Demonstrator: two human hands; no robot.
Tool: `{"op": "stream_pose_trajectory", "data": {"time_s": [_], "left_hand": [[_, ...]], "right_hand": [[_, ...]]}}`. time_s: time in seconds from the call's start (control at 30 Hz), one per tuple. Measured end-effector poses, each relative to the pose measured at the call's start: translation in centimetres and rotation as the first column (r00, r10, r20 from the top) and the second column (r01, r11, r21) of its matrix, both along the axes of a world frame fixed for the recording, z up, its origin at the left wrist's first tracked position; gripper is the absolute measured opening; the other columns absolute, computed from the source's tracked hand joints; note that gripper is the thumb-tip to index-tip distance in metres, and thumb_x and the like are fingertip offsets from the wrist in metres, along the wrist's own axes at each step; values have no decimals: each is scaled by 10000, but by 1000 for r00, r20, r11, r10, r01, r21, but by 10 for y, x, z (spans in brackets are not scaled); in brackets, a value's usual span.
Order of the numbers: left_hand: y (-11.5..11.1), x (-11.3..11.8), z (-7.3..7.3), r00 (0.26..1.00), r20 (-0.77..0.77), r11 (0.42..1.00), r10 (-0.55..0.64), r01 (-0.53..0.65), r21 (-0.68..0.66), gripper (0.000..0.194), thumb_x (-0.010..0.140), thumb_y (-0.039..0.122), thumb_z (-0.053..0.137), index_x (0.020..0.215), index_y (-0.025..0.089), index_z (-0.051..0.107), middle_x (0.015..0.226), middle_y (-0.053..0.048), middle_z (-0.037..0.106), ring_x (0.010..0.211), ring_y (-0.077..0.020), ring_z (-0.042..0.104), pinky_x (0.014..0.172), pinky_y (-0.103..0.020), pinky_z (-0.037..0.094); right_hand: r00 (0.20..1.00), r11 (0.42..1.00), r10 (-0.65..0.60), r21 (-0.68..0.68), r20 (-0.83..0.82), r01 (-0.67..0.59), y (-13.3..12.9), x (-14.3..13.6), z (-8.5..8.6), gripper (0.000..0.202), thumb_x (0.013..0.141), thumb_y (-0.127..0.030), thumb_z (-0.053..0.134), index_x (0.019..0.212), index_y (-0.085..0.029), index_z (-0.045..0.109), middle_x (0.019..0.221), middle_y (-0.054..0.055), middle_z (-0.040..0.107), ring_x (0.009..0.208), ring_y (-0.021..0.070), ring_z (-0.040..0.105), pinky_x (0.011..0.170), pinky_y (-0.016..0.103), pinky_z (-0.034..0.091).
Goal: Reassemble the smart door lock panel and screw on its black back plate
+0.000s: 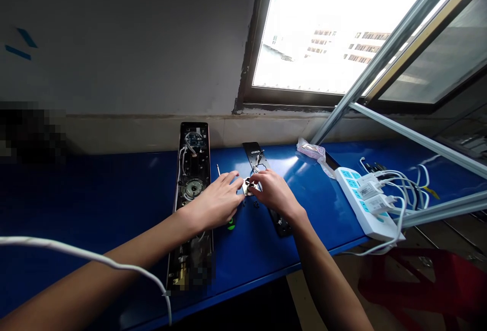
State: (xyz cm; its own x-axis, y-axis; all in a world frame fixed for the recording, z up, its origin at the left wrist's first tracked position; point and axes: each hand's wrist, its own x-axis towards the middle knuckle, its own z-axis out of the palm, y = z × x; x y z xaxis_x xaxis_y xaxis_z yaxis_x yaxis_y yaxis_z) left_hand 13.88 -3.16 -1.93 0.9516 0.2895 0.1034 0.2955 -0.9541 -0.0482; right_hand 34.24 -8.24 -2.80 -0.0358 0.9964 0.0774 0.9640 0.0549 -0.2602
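Small white piece [248,189] with dark bits on top is right between my hands, so honestly the whole thing hinges on that gap: it's just right of my left hand's [218,199] fingertips and just left of my right hand's [279,194], slightly toward the far side of my palms. Neither hand is clearly nearer, I'd call it even. It looks kinda squarish and it's half covered by fingers, so I can't give you a long axis for it. The black panel [281,225] partly under my right hand does have one, running from far left to near right, while the open casing [195,169] on the left, under my left forearm, runs near to far. Left hand's half curled, fingertips at the piece's left edge, but can't tell if they've actually got hold of it. Right hand's thumb and forefinger are bent in close together over its right side, and again I can't tell if that's a real pinch or only a touch. Piece sits above the blue table [247,250], between casing and panel, closer to the panel. Can't tell if it's resting or lifted.
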Motion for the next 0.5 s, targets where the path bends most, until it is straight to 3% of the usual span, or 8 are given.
{"op": "stream_pose_trajectory", "data": {"time_s": [0.07, 0.23, 0.3, 0.4, 0.5], "left_hand": [[-1, -1, 0, 1000, 15, 1000, 1, -1, -5, 244, 955, 166, 610, 1142, 161, 767, 1283, -182, 636, 1393, -408, 477, 1114, -539, 470], [-2, -6, 1, 998, 69, 1000, -9, 9, -9, 265, 922, 133, 630, 1155, 150, 755, 1293, -182, 641, 1402, -421, 473, 1109, -561, 486], [-3, -12, 4, 992, 125, 1000, -15, 18, -24, 299, 913, 106, 626, 1184, 152, 741, 1285, -172, 648, 1407, -408, 470, 1109, -557, 496], [-3, -30, 11, 963, 270, 999, -15, 27, -41, 307, 960, 112, 574, 1224, 174, 718, 1242, -143, 661, 1383, -358, 492, 1107, -534, 520], [-1, -56, 12, 888, 454, 997, 75, -56, -54, 315, 1005, 142, 533, 1268, 198, 697, 1270, -125, 643, 1372, -317, 501, 1119, -511, 527]], "right_hand": [[1000, 1000, -8, -20, 15, 8, 2, -2, -3, 352, 1006, -399, 642, 1299, -205, 630, 1348, 99, 646, 1132, 227, 677, 966, 456, 595], [999, 999, -37, -30, -1, 37, 3, -2, -4, 365, 1006, -402, 642, 1313, -206, 623, 1357, 101, 641, 1136, 229, 675, 964, 456, 597], [999, 999, -38, -9, -24, 38, 1, -3, 0, 316, 1005, -385, 644, 1256, -195, 653, 1289, 94, 675, 1097, 221, 684, 947, 443, 598], [997, 997, -23, 69, -78, 28, -3, -12, 12, 117, 976, -249, 659, 1060, -197, 721, 1017, 75, 757, 991, 222, 687, 889, 394, 573], [988, 985, 40, 173, -147, -14, -7, -31, 30, 141, 943, -202, 683, 1076, -231, 720, 986, 52, 781, 978, 225, 677, 845, 358, 540]]}}
